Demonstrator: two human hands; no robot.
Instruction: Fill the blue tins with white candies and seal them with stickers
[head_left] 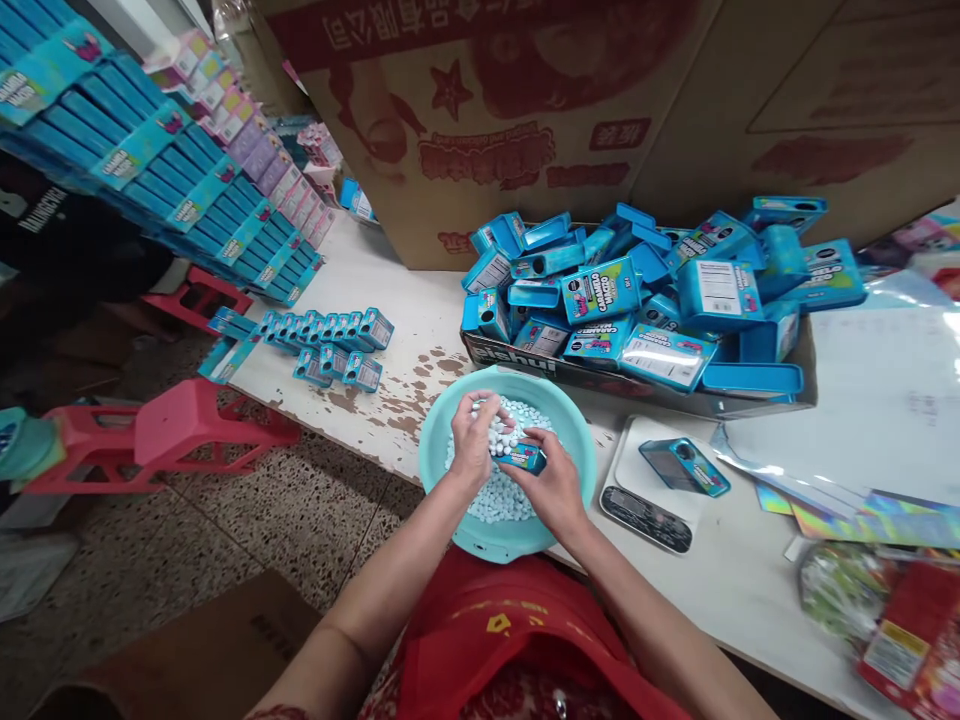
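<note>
Over a turquoise basin [583,440] of small pale candies [501,500], my two hands are close together. My left hand [474,440] is cupped round a heap of these candies, at the mouth of a small blue candy box [527,457]. My right hand [555,485] grips that box from its right side, thumb and fingers along its edges. The box lies tilted, its opening towards the left hand. On the white scale [637,455] to the right, another blue box [686,467] lies on its side.
A cardboard tray [540,365] heaped with blue boxes stands behind the basin. Several boxes stand in rows [330,335] at the left. Tall stacks of blue packs [180,170], a red stool [180,430], a big carton [525,120] and plastic packets [840,590] surround the table.
</note>
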